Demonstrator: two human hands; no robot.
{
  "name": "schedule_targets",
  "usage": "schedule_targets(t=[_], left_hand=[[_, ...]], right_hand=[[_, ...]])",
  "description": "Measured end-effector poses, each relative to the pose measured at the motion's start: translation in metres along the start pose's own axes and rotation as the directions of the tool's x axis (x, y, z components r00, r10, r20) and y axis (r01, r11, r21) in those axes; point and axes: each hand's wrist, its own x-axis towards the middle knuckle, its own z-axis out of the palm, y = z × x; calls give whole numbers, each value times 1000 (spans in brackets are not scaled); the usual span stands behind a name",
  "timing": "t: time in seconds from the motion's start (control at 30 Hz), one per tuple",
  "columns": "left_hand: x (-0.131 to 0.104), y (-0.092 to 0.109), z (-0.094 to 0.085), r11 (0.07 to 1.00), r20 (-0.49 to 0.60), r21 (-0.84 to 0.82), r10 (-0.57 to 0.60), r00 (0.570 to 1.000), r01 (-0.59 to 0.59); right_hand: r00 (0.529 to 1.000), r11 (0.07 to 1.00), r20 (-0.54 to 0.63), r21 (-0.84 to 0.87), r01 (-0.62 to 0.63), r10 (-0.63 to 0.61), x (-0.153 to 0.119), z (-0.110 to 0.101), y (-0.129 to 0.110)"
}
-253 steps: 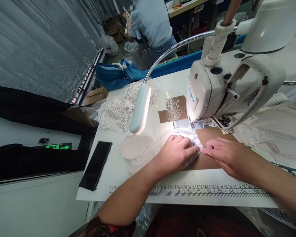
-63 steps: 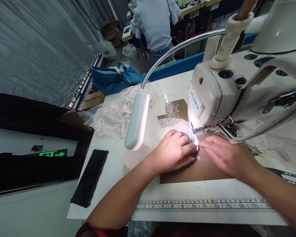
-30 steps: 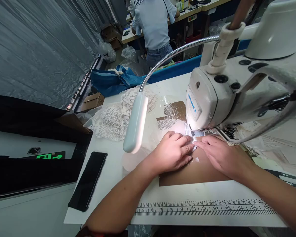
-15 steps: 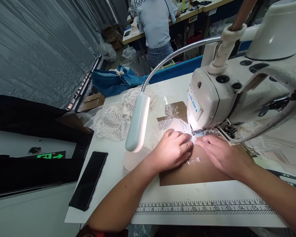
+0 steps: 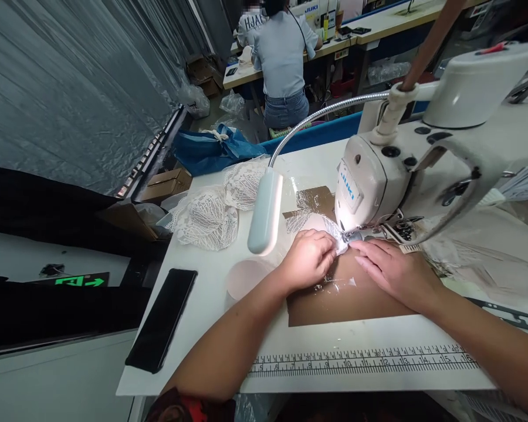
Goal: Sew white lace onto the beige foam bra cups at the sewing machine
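Observation:
A white sewing machine stands at the right, with its lit needle area low on the head. Under it lies a white lace piece with a smooth pale cup. My left hand is closed, its curled fingers gripping the lace edge just left of the presser foot. On the other side, my right hand lies flat with fingers stretched out, the fingertips beside the foot. Both hands rest over a brown plate on the table. The exact contact at the needle is too small to make out.
Lace cups lie at the table's back left, behind a lamp on a bendable neck. A black phone lies at left; a printed ruler runs along the front edge. Sheer fabric spreads at right. People sit beyond.
The view has shifted, showing more of the room behind. My left fingers have drawn back slightly from the foot and curled more, while my right fingers have straightened and spread.

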Motion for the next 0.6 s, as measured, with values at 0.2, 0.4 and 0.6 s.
schedule_targets(t=[0.2,0.4,0.6], left_hand=[[0,-1,-3,1000,26,21,23,999,-23],[-9,-2,-9,984,69,108,133,989,-140],[-13,-1,-8,935,65,292,190,980,-201]], right_hand=[[986,998,160,36,47,-53,15,-1,-10],[986,997,162,70,14,-26,19,3,-10],[973,976,182,191,105,-140,9,-6,-3]])
